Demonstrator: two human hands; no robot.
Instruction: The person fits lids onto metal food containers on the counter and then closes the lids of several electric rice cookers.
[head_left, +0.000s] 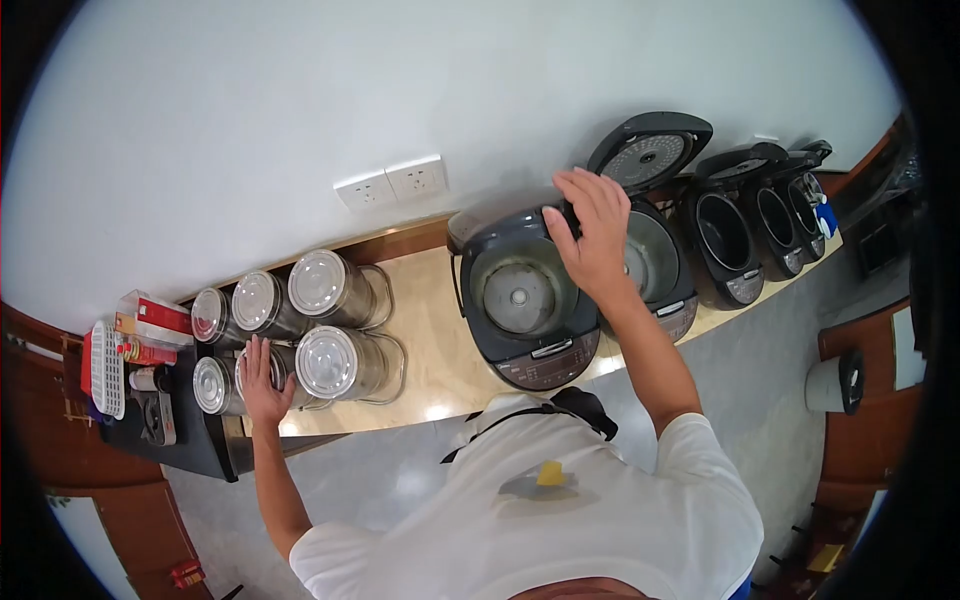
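Observation:
My left hand (pixel 265 385) lies with its fingers spread over the lid of a metal canister (pixel 285 372), one of several lidded canisters in two rows. My right hand (pixel 597 225) is raised at the back right corner of a large black rice cooker (pixel 520 292), fingers stretched out and thumb apart. Whether it touches the cooker is unclear. That cooker's inside is uncovered, showing a round metal plate at the bottom. Beside it, partly behind my right hand and forearm, stands a second rice cooker (pixel 652 250) with its lid (pixel 650 160) raised.
Smaller rice cookers (pixel 727 235) with raised lids line the counter (pixel 430 300) to the right. A white basket (pixel 107 370) and boxes (pixel 160 320) stand at far left. Wall sockets (pixel 390 183) sit above the counter. A waste bin (pixel 834 384) is on the floor at right.

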